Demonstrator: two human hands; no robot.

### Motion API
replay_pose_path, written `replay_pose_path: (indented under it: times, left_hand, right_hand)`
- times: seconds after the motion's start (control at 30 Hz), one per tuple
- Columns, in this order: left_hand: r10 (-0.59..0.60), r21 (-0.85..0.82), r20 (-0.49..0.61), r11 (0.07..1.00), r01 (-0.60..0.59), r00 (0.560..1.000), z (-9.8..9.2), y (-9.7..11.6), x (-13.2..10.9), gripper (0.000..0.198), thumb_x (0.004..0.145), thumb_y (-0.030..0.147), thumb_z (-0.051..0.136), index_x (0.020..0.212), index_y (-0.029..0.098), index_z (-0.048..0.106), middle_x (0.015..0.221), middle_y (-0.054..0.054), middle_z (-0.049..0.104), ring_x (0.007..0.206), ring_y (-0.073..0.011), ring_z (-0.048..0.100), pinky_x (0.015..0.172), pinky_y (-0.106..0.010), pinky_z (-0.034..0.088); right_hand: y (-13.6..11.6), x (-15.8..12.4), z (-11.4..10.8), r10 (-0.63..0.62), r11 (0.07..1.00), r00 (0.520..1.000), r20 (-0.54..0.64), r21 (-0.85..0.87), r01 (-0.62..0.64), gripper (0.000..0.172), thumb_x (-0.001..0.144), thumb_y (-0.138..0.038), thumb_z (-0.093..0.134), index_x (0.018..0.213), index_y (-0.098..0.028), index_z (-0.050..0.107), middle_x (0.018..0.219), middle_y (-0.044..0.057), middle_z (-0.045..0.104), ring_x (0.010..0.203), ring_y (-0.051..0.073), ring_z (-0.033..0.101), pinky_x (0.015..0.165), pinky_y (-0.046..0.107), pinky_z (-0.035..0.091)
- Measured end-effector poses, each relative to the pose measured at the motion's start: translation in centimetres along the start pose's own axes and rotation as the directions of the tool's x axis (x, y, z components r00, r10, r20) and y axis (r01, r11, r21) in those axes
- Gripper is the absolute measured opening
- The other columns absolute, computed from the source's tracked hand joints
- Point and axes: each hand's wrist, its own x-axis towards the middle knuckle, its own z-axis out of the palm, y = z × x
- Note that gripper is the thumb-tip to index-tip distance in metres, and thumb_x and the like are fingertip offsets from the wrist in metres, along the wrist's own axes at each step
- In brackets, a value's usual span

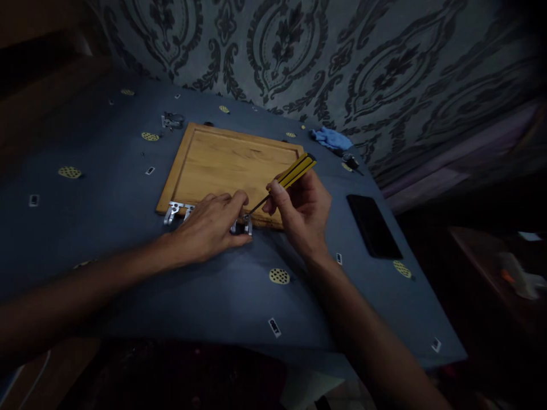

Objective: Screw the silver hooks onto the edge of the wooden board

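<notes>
A wooden panel (231, 156) with a raised frame lies flat on the cloth-covered table. My right hand (305, 208) grips a yellow-and-black screwdriver (297, 169), tilted so that its shaft reaches down to a metal hinge (248, 227) at the panel's front edge. Around that hinge my left hand (213, 222) is closed, fingers over the panel's edge and thumb along the near side; the fingers hide part of the hinge. A second metal hinge (171, 212) sits at the panel's near left corner, partly behind the left hand.
Behind the panel's far left corner lies a loose metal hinge (172, 120). A blue cloth (331, 138) and a small dark object (350, 162) are at the back right. A black phone (374, 226) rests near the right table edge. The patterned wall (286, 51) stands behind.
</notes>
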Motion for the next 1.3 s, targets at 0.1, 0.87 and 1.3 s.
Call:
replay_pose_path:
  times: [0.1, 0.87, 1.3]
  left_hand:
    - [-0.004, 0.014, -0.002, 1.000, 0.004, 1.000, 0.1, 0.0, 0.0, 0.048, 0.085, 0.033, 0.080, 0.119, 0.018, 0.049, 0.112, -0.009, 0.071, 0.107, -0.0304, 0.067, 0.091, -0.041, 0.049]
    - [0.000, 0.005, 0.007, 1.000, 0.000, 1.000, -0.1, 0.0, 0.0, 0.049, 0.086, 0.031, 0.078, 0.123, 0.017, 0.049, 0.115, -0.011, 0.071, 0.109, -0.0313, 0.067, 0.092, -0.043, 0.049]
    - [-0.007, 0.005, 0.023, 1.000, 0.007, 1.000, -0.3, 0.3, 0.0, 0.049, 0.086, 0.034, 0.080, 0.121, 0.018, 0.049, 0.114, -0.011, 0.072, 0.108, -0.0314, 0.068, 0.091, -0.043, 0.050]
  right_hand:
    - [-0.1, 0.0, 0.1, 0.000, 1.000, 1.000, 0.003, 0.001, 0.000, 0.036, 0.088, -0.052, 0.076, 0.086, -0.025, 0.053, 0.075, -0.006, 0.057, 0.051, 0.008, 0.059, 0.048, 0.025, 0.050]
    - [-0.8, 0.4, -0.3, 0.049, 0.992, 0.995, 0.085, -0.118, -0.039, 0.038, 0.081, -0.053, 0.083, 0.075, -0.022, 0.062, 0.068, -0.005, 0.062, 0.054, 0.011, 0.062, 0.051, 0.027, 0.049]
    - [-1.5, 0.6, -0.5, 0.101, 0.995, 0.986, 0.131, 0.012, -0.104, 0.034, 0.078, -0.049, 0.087, 0.087, -0.021, 0.069, 0.070, -0.006, 0.066, 0.056, 0.010, 0.064, 0.055, 0.025, 0.054]
